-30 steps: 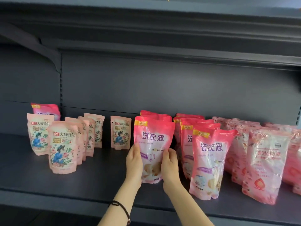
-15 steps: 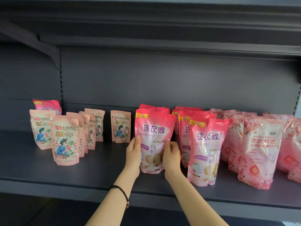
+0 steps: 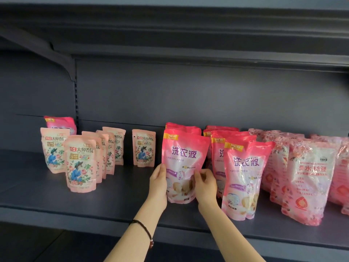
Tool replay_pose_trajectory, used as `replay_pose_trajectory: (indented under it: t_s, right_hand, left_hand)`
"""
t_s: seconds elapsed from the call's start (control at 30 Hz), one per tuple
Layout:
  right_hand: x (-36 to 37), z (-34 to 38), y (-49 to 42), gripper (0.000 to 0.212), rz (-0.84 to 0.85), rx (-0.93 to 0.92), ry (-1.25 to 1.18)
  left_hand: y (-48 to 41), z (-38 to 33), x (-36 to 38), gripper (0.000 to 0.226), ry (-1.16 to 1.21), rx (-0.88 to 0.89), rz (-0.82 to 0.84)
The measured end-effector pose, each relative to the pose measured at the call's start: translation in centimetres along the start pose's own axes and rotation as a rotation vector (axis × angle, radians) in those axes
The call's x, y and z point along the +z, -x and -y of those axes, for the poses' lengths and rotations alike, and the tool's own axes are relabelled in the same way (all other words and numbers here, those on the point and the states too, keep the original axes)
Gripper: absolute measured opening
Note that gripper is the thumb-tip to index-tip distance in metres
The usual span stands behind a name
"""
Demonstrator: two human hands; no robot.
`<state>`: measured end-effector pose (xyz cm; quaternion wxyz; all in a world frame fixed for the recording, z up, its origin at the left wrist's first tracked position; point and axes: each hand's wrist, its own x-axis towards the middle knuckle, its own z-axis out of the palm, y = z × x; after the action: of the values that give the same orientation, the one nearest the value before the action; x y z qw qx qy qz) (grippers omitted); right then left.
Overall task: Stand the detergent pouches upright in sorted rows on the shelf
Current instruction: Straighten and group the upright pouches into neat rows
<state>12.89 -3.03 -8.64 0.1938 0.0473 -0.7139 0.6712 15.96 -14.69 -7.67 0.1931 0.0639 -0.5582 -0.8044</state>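
A bright pink detergent pouch [image 3: 184,157] with purple lettering stands upright on the dark shelf [image 3: 117,197], at the front of a row of like pouches. My left hand [image 3: 158,183] grips its lower left edge and my right hand [image 3: 204,185] grips its lower right edge. To its right stands a second row of the same pink pouches [image 3: 245,176]. Further right are paler pink pouches with red lettering [image 3: 311,178]. On the left stand several small peach floral pouches [image 3: 80,163], upright in short rows, and one more [image 3: 143,147] stands alone.
One pink pouch [image 3: 61,123] stands at the back left behind the peach ones. The shelf's back wall [image 3: 188,95] and an upper shelf [image 3: 188,25] close in the space. A bracket [image 3: 56,55] slants down at the upper left. Bare shelf lies along the front left.
The pouch in my hands has gone slightly back toward its row and stands on the shelf. My hands stay at its lower edges. The camera view has shifted a little.
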Motion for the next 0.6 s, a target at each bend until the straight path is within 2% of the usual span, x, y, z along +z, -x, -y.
replay_pose_trajectory:
  t_s: [0.13, 0.27, 0.37, 0.43, 0.5, 0.6]
  right_hand:
    - [-0.1, -0.8, 0.0, 0.01, -0.009, -0.126, 0.165]
    - [-0.3, -0.8, 0.0, 0.012, 0.021, -0.182, 0.273]
    - [-1.4, -0.2, 0.3, 0.013, 0.176, -0.208, 0.453]
    - [-2.4, 1.3, 0.9, 0.016, 0.377, -0.216, 0.753]
    - [-3.1, 4.1, 1.6, 0.028, 0.593, -0.169, 1.055]
    - [-2.0, 9.7, 2.1, 0.035, 0.707, -0.175, 1.185]
  left_hand:
    - [0.2, -0.8, -0.7, 0.016, -0.126, 0.027, 0.049]
    - [-0.1, -2.9, -2.3, 0.021, -0.487, 0.121, 0.155]
    - [-0.6, -5.0, -4.2, 0.029, -0.775, 0.17, 0.228]
    - [-0.7, -6.9, -5.9, 0.028, -0.912, 0.23, 0.279]
    - [-0.6, -9.5, -7.6, 0.022, -1.039, 0.317, 0.339]
    - [-1.0, -14.4, -9.8, 0.017, -1.252, 0.426, 0.395]
